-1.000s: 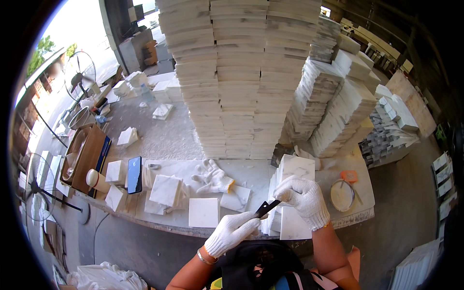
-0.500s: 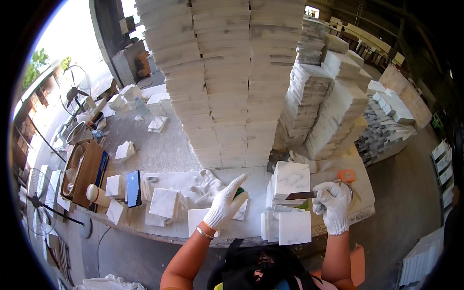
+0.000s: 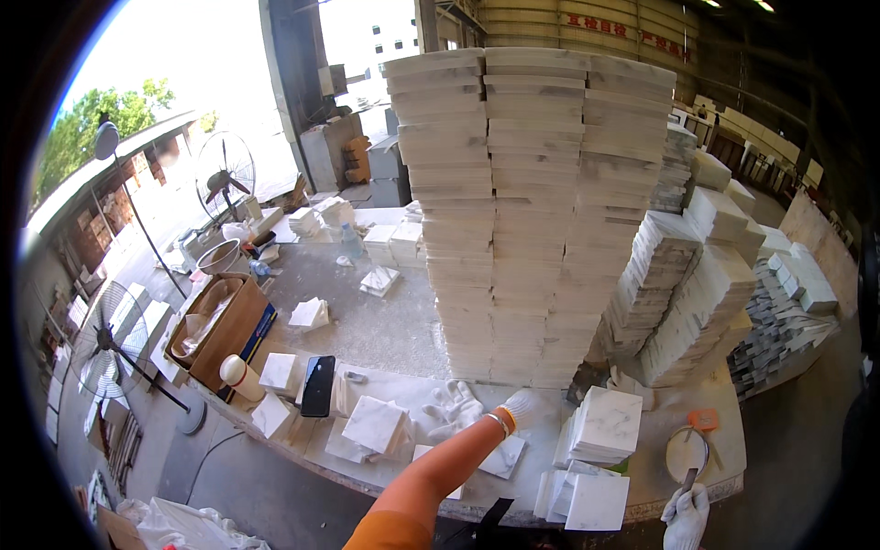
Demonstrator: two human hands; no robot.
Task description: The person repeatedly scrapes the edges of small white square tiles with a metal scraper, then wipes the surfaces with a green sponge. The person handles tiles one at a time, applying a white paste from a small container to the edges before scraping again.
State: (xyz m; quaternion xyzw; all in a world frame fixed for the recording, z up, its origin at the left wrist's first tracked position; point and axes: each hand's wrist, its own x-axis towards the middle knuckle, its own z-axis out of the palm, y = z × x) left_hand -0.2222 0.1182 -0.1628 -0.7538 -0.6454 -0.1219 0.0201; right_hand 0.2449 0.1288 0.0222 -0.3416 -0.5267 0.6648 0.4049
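1. While tall columns of pale tiles (image 3: 532, 229) stand squared up behind, we judge the work part-way along: an uneven right-hand pile (image 3: 609, 423), a left-hand pile (image 3: 378, 423) and a flat tile (image 3: 503, 457) lie towards the near edge of the worktop (image 3: 385, 330).
2. Our gloved left hand (image 3: 522, 409) is over the worktop, just beside a spare glove (image 3: 455, 411); its fingers point away from us, so we cannot tell how open it is or whether it holds anything.
3. Our gloved right hand (image 3: 686, 519) is closed round a dark flat tool (image 3: 690, 478) – its blade juts up near the worktop's right end.
4. At the left, our open carton (image 3: 240, 341) holds crumpled clear plastic (image 3: 206, 316); behind it stands a bucket (image 3: 225, 268) – contents unclear to us.
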